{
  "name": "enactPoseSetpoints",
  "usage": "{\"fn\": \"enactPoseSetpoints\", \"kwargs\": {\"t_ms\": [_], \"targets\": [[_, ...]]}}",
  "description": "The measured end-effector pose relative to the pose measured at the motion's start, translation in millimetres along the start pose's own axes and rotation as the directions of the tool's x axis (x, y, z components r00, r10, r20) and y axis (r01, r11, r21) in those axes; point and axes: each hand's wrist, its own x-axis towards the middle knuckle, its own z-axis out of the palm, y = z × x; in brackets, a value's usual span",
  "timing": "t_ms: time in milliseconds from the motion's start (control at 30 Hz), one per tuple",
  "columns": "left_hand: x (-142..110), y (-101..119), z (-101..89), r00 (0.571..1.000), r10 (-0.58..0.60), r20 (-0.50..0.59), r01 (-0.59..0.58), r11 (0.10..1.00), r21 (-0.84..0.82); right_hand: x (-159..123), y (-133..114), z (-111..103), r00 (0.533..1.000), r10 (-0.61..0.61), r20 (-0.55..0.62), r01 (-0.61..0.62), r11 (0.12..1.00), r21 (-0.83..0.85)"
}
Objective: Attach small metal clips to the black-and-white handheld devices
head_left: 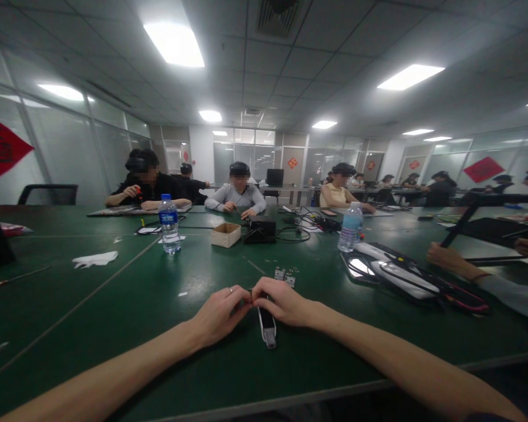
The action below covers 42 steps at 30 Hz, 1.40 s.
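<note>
My left hand [220,312] and my right hand [285,302] meet in the middle of the green table, fingertips pinched together and touching. Whatever small thing is between them is too hidden to name. Under the fingers of my right hand runs a narrow black piece with white edges and a grey end [267,328], pointing back toward me. Its far end is covered by my hands. Just beyond my right hand lie small metal plates [285,276] with several little rings or nuts around them.
On the green table [127,328] stand two water bottles [169,225] [351,228], an open small box [226,234] and a black device [260,230]. Cables and a white-grey tool [405,278] lie to the right. A person's hand [451,261] holds a black frame there; others sit opposite.
</note>
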Motion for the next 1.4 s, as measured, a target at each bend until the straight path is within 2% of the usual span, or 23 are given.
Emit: {"fn": "enactPoseSetpoints", "kwargs": {"t_ms": [100,333,933,1233,1400], "targets": [[-0.2,1.5,-2.0,1.000,-0.007,0.025,0.007,1.000,-0.008,0.8,0.1,-0.9,1.000,-0.019,0.005,0.019,1.000,-0.001],[-0.1,3.3,-4.3,0.996,-0.040,0.077,0.042,0.999,-0.018,0.9,-1.7,-1.5,0.996,0.024,-0.091,-0.016,0.996,0.087],[1.0,2.7,-5.1,0.995,-0.088,0.045,0.093,0.987,-0.133,0.6,-5.7,-1.3,0.995,0.090,-0.052,-0.076,0.972,0.221],[0.1,1.4,-2.4,0.995,-0.101,0.003,0.101,0.986,-0.131,3.6,-1.2,2.1,0.973,0.216,-0.083,-0.164,0.895,0.414],[0.4,0.4,-1.2,0.998,-0.026,-0.064,0.019,0.994,-0.112,4.0,1.2,4.2,0.960,0.279,-0.022,-0.225,0.816,0.532]]}}
